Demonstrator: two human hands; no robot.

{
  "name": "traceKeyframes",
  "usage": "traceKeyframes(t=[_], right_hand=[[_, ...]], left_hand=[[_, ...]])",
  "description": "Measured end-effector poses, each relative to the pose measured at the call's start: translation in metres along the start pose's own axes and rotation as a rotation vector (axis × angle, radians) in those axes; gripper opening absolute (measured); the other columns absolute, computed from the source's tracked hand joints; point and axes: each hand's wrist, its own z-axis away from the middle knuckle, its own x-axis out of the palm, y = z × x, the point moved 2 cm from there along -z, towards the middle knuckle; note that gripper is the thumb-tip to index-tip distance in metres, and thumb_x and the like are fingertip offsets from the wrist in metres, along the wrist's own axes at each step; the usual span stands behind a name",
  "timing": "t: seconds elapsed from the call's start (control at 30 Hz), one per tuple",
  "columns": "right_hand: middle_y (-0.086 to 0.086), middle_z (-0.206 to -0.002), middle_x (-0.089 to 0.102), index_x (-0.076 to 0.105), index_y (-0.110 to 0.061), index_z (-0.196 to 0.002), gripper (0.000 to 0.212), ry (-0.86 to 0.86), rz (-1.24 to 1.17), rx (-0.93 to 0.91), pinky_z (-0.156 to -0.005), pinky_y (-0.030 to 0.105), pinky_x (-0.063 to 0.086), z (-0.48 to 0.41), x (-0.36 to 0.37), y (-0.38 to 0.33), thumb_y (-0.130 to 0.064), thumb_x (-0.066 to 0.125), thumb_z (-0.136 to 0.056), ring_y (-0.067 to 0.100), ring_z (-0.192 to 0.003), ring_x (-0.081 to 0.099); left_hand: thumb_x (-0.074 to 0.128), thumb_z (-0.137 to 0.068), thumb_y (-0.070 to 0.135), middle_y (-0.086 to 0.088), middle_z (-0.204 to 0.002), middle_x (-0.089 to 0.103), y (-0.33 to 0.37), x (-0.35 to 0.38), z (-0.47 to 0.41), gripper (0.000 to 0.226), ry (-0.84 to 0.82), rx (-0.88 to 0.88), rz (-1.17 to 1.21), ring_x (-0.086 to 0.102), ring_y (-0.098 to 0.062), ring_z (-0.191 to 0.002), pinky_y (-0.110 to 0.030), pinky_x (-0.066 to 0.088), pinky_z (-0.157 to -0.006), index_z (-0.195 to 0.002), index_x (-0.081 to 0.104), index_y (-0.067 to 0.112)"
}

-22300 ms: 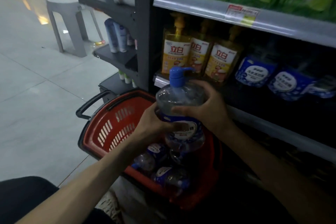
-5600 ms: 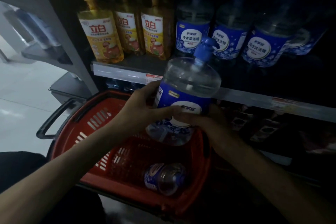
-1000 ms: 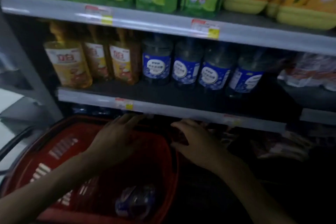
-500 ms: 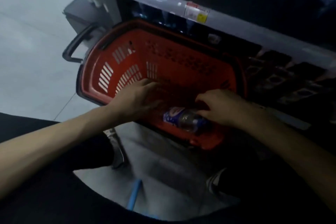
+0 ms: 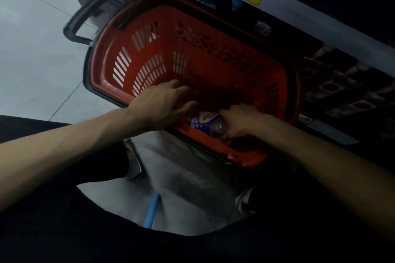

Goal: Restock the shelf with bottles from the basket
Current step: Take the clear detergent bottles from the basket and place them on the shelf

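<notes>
The bottle (image 5: 204, 122) lay on its side in the near corner of the red basket (image 5: 213, 49), a little below the middle of the frame. Nothing else showed in the basket. Its long way ran from left to right across the frame, dipping a bit to the right. The blue label faced up at the left end, and the clear part went under the right hand (image 5: 241, 121). That hand hid the end, so I could not tell which way the top pointed.

The right hand had its fingers curled over the bottle. The left hand (image 5: 162, 107) hung just left of the bottle with loose, spread fingers and held nothing. I could not tell if it touched the bottle.

The bottle looked fat and full, so it was likely heavy. Its plastic looked smooth and could slip. It was likely hard enough to squeeze a bit. The best hold seemed to be two hands around the fat middle.

The shelf (image 5: 320, 25) ran across the upper right.
</notes>
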Motion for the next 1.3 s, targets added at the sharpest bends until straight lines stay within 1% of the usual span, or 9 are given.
traceKeyframes(t=[0.2, 0.37, 0.53, 0.63, 0.8, 0.93, 1.07, 1.2, 1.3], right_hand=[[0.012, -0.148, 0.048, 0.029, -0.021, -0.156, 0.089, -0.076, -0.131, 0.07, -0.098, 0.036, 0.047, -0.024, 0.01, -0.021, -0.07, 0.057, -0.087, 0.032, -0.128, 0.054], [0.021, -0.159, 0.028, 0.014, -0.02, -0.161, 0.089, -0.061, -0.082, 0.128, -0.111, 0.047, 0.038, -0.042, 0.023, -0.033, -0.056, 0.058, -0.092, 0.043, -0.14, 0.038], [0.009, -0.147, 0.051, 0.035, -0.018, -0.152, 0.106, -0.098, -0.379, 0.19, -0.096, 0.034, 0.048, -0.053, 0.019, -0.015, -0.063, 0.081, -0.068, 0.029, -0.127, 0.055], [0.008, -0.143, 0.054, 0.04, -0.018, -0.149, 0.107, -0.093, -0.376, 0.195, -0.095, 0.035, 0.052, -0.057, 0.018, -0.015, -0.063, 0.085, -0.063, 0.029, -0.124, 0.058], [0.02, -0.149, 0.041, 0.026, -0.015, -0.155, 0.106, -0.024, 0.133, 0.091, -0.113, 0.055, 0.035, -0.061, 0.013, -0.019, -0.053, 0.082, -0.074, 0.042, -0.136, 0.039], [0.027, -0.156, 0.032, 0.021, -0.005, -0.158, 0.068, 0.179, 0.647, -0.132, -0.118, 0.058, 0.022, -0.051, 0.004, -0.02, -0.031, 0.05, -0.102, 0.044, -0.142, 0.032], [0.024, -0.152, 0.041, 0.034, -0.002, -0.151, 0.047, 0.312, 0.919, -0.224, -0.116, 0.054, 0.028, -0.043, -0.004, -0.006, -0.017, 0.034, -0.107, 0.044, -0.138, 0.039], [0.018, -0.126, 0.064, 0.06, -0.007, -0.135, 0.052, 0.594, 0.944, -0.317, -0.104, 0.049, 0.045, -0.022, -0.039, 0.012, -0.009, 0.022, -0.099, 0.037, -0.115, 0.06], [0.021, -0.108, 0.069, 0.067, -0.004, -0.124, 0.043, 0.833, 0.927, -0.367, -0.095, 0.05, 0.051, -0.01, -0.051, 0.02, -0.006, 0.033, -0.098, 0.038, -0.099, 0.065]], left_hand=[[0.042, -0.104, 0.055, -0.009, -0.134, 0.061, -0.001, 0.003, -0.003, 0.053, 0.027, 0.013, -0.014, 0.065, -0.032, -0.112, -0.047, 0.056, -0.091, -0.139, 0.059, 0.02], [0.024, -0.098, 0.067, -0.006, -0.133, 0.061, -0.004, 0.003, -0.001, 0.069, 0.014, -0.015, -0.024, 0.065, -0.029, -0.112, -0.046, 0.055, -0.092, -0.14, 0.057, 0.024], [0.019, -0.092, 0.07, -0.006, -0.13, 0.062, -0.009, 0.006, -0.001, 0.076, -0.007, -0.043, -0.016, 0.066, -0.03, -0.111, -0.047, 0.056, -0.091, -0.139, 0.057, 0.023], [0.019, -0.089, 0.07, -0.007, -0.13, 0.062, -0.007, 0.005, -0.002, 0.079, -0.026, -0.056, -0.01, 0.065, -0.03, -0.111, -0.047, 0.056, -0.09, -0.136, 0.059, 0.021], [0.018, -0.084, 0.069, -0.006, -0.13, 0.061, -0.005, -0.001, -0.002, 0.081, -0.061, -0.078, -0.024, 0.064, -0.031, -0.112, -0.046, 0.054, -0.092, -0.137, 0.057, 0.022], [0.025, -0.083, 0.07, -0.006, -0.133, 0.06, -0.006, 0.002, -0.004, 0.079, -0.133, -0.109, -0.017, 0.063, -0.031, -0.116, -0.045, 0.053, -0.097, -0.138, 0.057, 0.024], [0.058, -0.096, 0.049, -0.006, -0.137, 0.057, -0.007, 0.006, -0.011, 0.057, -0.184, -0.142, -0.017, 0.059, -0.032, -0.125, -0.044, 0.043, -0.107, -0.146, 0.052, 0.022], [0.066, -0.095, 0.04, -0.009, -0.143, 0.054, -0.009, 0.007, -0.019, 0.063, -0.213, -0.17, 0.039, 0.055, -0.032, -0.133, -0.043, 0.04, -0.113, -0.152, 0.047, 0.02], [0.076, -0.081, 0.045, -0.015, -0.143, 0.056, -0.013, 0.005, -0.027, 0.084, -0.184, -0.171, 0.161, 0.056, -0.033, -0.132, -0.043, 0.045, -0.11, -0.152, 0.044, 0.013]])
